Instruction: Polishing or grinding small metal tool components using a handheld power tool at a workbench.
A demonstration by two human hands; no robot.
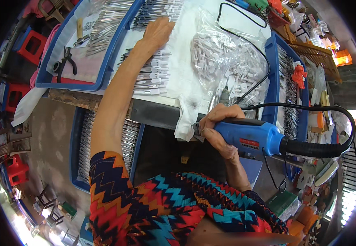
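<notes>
The right fingers (224,112) hide part of the blue power tool (247,133).

The wide fisheye view looks steeply down from the head, above and behind the right grip (219,142), facing forward across the tabletop (180,65). The right grip is near; the left grip (158,33) farther off, with floor (51,139) taken in left of both.
</notes>
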